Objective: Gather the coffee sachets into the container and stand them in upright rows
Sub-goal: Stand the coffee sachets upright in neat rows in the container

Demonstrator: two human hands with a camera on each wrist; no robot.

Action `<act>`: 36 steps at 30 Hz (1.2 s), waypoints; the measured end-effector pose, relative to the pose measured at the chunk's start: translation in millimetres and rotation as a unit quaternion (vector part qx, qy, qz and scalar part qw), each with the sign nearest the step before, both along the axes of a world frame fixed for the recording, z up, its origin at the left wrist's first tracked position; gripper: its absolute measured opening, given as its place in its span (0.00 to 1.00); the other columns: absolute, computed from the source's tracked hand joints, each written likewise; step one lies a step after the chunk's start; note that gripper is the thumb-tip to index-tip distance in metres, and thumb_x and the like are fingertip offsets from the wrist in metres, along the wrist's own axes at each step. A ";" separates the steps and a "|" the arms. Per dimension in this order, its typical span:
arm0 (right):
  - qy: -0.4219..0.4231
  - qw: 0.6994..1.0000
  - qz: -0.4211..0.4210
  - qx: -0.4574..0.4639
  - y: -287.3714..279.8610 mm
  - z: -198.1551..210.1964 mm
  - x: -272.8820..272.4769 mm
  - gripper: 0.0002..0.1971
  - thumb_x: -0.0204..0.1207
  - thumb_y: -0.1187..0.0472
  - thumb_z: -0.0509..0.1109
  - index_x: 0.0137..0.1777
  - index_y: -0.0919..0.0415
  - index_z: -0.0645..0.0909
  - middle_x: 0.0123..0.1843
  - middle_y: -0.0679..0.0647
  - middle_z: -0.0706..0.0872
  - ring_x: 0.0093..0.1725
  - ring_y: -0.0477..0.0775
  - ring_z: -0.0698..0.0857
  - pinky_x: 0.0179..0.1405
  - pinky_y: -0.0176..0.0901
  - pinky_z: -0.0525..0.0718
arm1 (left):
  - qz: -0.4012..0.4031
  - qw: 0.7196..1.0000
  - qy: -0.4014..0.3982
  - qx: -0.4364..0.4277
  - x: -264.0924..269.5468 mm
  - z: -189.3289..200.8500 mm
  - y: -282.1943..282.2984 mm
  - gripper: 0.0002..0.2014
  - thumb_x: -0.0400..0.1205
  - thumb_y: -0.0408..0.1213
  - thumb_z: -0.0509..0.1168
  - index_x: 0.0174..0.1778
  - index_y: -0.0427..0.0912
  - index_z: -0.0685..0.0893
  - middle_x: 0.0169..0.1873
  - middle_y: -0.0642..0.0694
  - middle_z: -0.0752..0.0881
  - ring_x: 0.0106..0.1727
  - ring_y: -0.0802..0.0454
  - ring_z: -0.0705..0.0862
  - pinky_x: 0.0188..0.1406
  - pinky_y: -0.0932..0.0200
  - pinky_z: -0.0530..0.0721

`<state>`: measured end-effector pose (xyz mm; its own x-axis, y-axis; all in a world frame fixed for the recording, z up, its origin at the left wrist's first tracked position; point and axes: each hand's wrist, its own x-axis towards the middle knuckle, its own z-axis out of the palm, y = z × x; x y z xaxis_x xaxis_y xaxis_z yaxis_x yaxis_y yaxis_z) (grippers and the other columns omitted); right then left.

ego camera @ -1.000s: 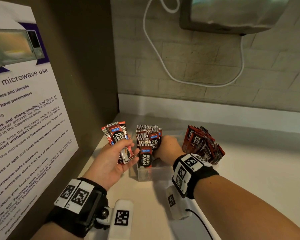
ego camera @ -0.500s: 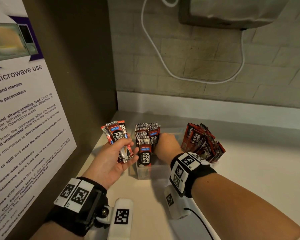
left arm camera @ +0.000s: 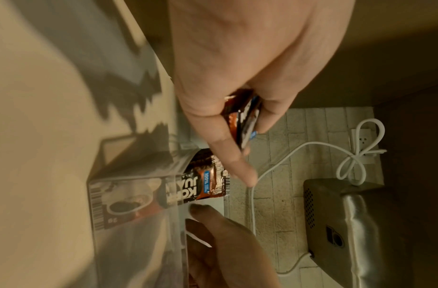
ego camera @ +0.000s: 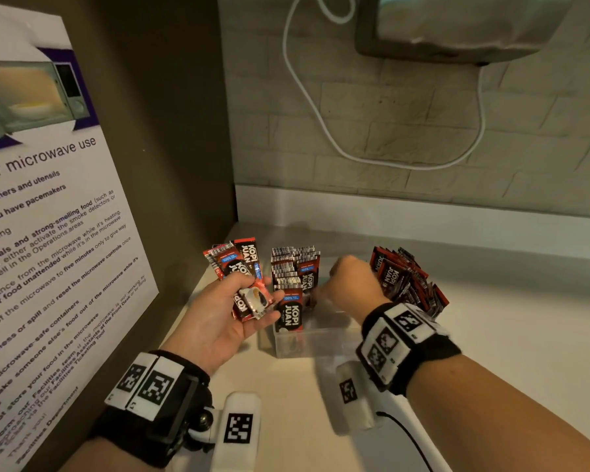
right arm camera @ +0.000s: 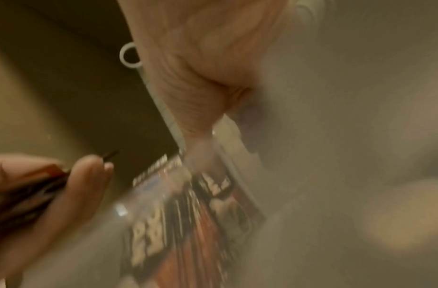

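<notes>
The left hand [ego camera: 215,321] is held palm up just left of the container [ego camera: 315,340], its grip pinching a fanned bunch of sachets [ego camera: 237,267] between thumb and fingers; their tops point up and away from the person. The left wrist view shows the same bunch [left arm camera: 242,120] edge-on, pressed between thumb and fingers. The clear container stands on the pale surface [ego camera: 491,335] near the corner where a brown side panel meets the tiled wall. Inside it, against its left side, a row of sachets [ego camera: 295,270] stands upright, the front one [ego camera: 291,313] showing its label toward the person. The right hand [ego camera: 349,281] reaches down into the container just right of that row, knuckles up and fingers curled; whether its grip holds anything cannot be told, since the fingertips are hidden in the head view and the right wrist view is blurred. Another batch of sachets [ego camera: 406,281] leans in a loose fan at the right end of the container, behind the right wrist. A poster [ego camera: 41,233] on microwave use hangs on the side panel, and a white cable [ego camera: 321,131] loops down the wall below a metal appliance [ego camera: 457,25].
</notes>
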<state>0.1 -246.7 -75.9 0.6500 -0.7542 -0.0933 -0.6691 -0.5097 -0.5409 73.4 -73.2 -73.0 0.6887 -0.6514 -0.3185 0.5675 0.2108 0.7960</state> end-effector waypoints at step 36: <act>-0.191 0.953 -0.051 0.228 -0.9 -3.2 -1.2 0.14 0.72 0.76 0.73 0.33 0.62 0.73 0.41 0.66 0.87 0.38 0.63 0.89 0.43 0.59 0.89 | 0.056 0.997 -0.035 0.051 -15.8 3.5 -9.3 0.12 0.86 0.44 0.61 0.45 0.43 0.85 0.32 0.45 0.87 0.32 0.52 0.84 0.18 0.65 0.81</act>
